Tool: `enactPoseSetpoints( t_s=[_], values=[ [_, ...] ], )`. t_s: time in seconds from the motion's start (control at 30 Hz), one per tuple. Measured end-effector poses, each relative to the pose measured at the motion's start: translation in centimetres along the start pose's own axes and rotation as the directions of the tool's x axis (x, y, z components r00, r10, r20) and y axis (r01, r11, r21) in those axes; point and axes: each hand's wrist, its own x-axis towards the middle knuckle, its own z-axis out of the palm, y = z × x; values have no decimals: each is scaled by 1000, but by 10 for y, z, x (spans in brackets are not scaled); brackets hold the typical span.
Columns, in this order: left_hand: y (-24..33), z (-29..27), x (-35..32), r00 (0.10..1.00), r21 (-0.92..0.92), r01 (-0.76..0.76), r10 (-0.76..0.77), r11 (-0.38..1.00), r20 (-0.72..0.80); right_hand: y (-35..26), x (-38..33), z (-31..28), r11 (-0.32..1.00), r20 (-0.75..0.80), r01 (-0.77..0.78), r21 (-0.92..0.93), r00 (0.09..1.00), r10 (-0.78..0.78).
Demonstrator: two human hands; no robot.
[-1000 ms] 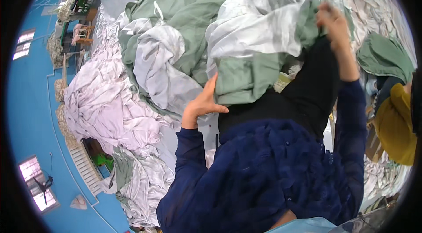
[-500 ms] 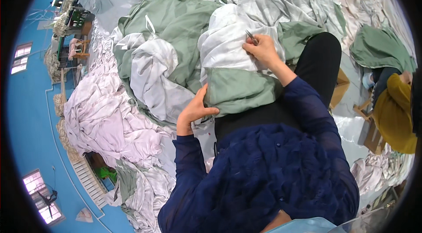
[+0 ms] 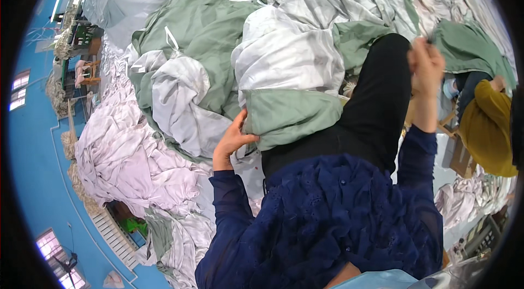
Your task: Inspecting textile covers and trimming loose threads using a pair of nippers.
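A green cloth panel (image 3: 292, 117), joined to white cloth (image 3: 289, 57), lies across my lap. My left hand (image 3: 233, 139) grips its left edge, the thumb lying on top and the other fingers partly hidden at the fold. Out to the right, past my raised knee, my right hand (image 3: 426, 70) is blurred by motion. Its fingers are closed around a small metal tool (image 3: 430, 39), of which only a dark smear shows at the fingertips. White and green cloth (image 3: 204, 27) spreads in heaps just beyond my lap.
Pale pink cloth (image 3: 136, 152) is piled on the left. A person in a mustard top (image 3: 487, 130) sits at the right, near green cloth (image 3: 469, 49) and a wooden stool (image 3: 461, 158). A blue wall (image 3: 33, 152) runs along the left.
My right hand has left the white cloth and swung right, beyond my knee, with the small metal tool. My left hand keeps its hold on the green edge. The view has shifted slightly.
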Motion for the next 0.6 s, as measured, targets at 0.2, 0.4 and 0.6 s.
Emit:
enactPoseSetpoints(
  t_s=[0.2,0.4,0.6],
  values=[
    [-21,7,11,994,290,1,31,957,-106,0,8,-146,953,-210,41,-302,972,-108],
    [-29,3,11,910,205,-90,163,975,-380,59,-28,-214,537,-141,-151,-830,988,59],
    [73,46,-15,802,122,-377,390,918,-452,-26,-104,45,937,418,124,-327,908,26]
  ],
)
